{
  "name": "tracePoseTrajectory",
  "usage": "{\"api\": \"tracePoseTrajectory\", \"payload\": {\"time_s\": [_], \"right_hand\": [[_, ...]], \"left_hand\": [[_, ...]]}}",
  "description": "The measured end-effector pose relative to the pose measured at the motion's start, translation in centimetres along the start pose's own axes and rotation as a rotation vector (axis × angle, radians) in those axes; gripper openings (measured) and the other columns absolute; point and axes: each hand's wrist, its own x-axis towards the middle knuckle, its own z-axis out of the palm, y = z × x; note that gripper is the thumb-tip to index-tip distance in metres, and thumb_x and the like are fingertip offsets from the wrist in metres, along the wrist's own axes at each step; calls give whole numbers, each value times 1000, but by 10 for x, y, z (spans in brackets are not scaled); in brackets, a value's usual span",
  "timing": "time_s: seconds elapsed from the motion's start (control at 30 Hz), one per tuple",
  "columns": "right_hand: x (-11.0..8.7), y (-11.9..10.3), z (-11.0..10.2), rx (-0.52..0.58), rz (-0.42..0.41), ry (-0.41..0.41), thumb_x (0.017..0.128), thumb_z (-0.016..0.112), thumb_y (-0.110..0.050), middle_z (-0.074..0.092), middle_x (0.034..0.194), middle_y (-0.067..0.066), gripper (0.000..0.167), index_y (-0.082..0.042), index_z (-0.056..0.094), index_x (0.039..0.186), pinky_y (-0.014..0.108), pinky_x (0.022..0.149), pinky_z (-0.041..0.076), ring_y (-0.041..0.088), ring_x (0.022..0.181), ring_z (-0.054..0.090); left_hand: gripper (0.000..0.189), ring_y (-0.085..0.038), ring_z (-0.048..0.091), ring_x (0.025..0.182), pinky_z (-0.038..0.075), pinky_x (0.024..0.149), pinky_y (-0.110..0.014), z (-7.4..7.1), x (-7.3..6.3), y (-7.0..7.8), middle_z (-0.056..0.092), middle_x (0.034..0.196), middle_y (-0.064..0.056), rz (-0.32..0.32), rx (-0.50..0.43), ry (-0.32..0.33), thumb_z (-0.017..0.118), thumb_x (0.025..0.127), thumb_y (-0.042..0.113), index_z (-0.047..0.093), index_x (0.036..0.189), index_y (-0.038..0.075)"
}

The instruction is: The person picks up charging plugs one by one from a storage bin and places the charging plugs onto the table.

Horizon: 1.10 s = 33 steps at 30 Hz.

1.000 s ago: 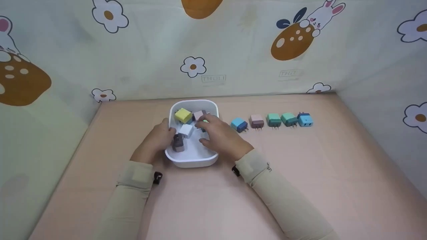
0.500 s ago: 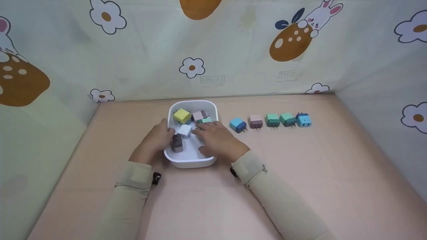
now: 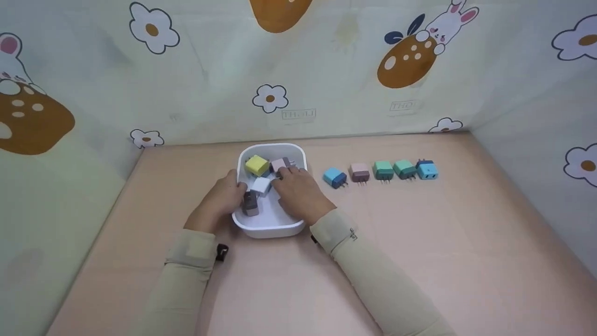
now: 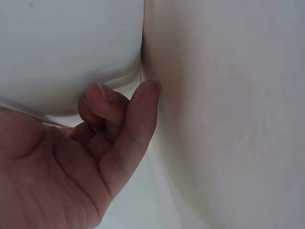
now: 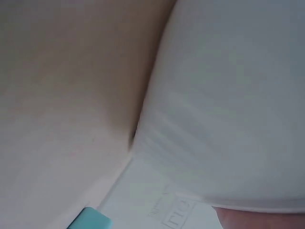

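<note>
A white plastic tub (image 3: pixel 268 232) stands on the table with several plug chargers inside. My left hand (image 3: pixel 224 193) grips its left side, thumb over the rim; in the left wrist view the left hand (image 4: pixel 95 157) has bent fingers against the outer wall. Reaching into the tub, my right hand (image 3: pixel 302 193) has its fingers down at the right side, where they cover a mint-green charger; I cannot tell if they pinch it. Around them lie a yellow charger (image 3: pixel 257 165), a white charger (image 3: pixel 260 186), a pinkish-grey charger (image 3: pixel 279 164) and a dark grey charger (image 3: pixel 251 204).
Right of the tub is a row of several chargers: a blue one (image 3: pixel 335 178), a pink-brown one (image 3: pixel 359 172), a green one (image 3: pixel 383 170), another green one (image 3: pixel 404 169) and a light-blue one (image 3: pixel 427 170). A printed cloth wall (image 3: pixel 336 60) rises behind the table (image 3: pixel 373 261).
My right hand first lifts off the mint-green charger, exposing it, then comes down over it again with the fingers closer together. The left hand stays on the tub.
</note>
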Motion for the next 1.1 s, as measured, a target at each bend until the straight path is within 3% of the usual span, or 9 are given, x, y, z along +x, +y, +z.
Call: {"api": "tracePoseTrajectory", "payload": {"time_s": [0.17, 0.5, 0.67, 0.77, 0.9, 1.1], "right_hand": [[-1, 1, 0, 64, 18, 24, 105, 64, -17, 65, 144, 8, 36, -15, 71, 140, 42, 112, 49, 27, 134, 57], [-3, 1, -1, 135, 0, 46, 102, 70, -18, 71, 137, 7, 32, -15, 75, 134, 42, 102, 54, 26, 122, 68], [-4, 2, -3, 234, 4, 104, 98, 76, -14, 73, 132, 8, 32, -10, 76, 130, 42, 107, 55, 26, 121, 68], [-6, 3, -7, 303, 9, 136, 96, 79, -13, 74, 124, 9, 34, -7, 76, 129, 39, 104, 56, 24, 115, 69], [-9, 5, -15, 355, 24, 128, 94, 81, -15, 73, 119, 9, 38, -6, 75, 130, 36, 100, 58, 22, 109, 68], [-11, 9, -30, 383, 27, 142, 93, 83, -16, 73, 119, 5, 39, -9, 75, 130, 38, 100, 58, 22, 109, 67]], "left_hand": [[61, -36, 59, 120, 54, 104, -48, 0, 1, 1, 54, 141, -27, 8, -2, 1, 32, 114, 24, 16, 166, -4], [57, -34, 61, 109, 55, 95, -45, -2, 1, -1, 58, 129, -25, 36, 21, 16, 33, 113, 21, 24, 162, -7], [56, -35, 58, 117, 53, 103, -49, 0, 1, -2, 55, 140, -26, 42, 3, 24, 33, 113, 21, 25, 162, -5], [56, -35, 60, 114, 54, 102, -48, 2, 1, -2, 58, 135, -26, 44, 2, 26, 32, 113, 21, 24, 163, -4], [56, -31, 63, 102, 58, 92, -44, 2, 1, -3, 62, 120, -22, 49, 17, 32, 32, 113, 22, 26, 163, -3], [57, -31, 63, 104, 58, 92, -43, 1, 2, -3, 61, 123, -22, 32, 14, 24, 32, 114, 21, 23, 164, -3]]}}
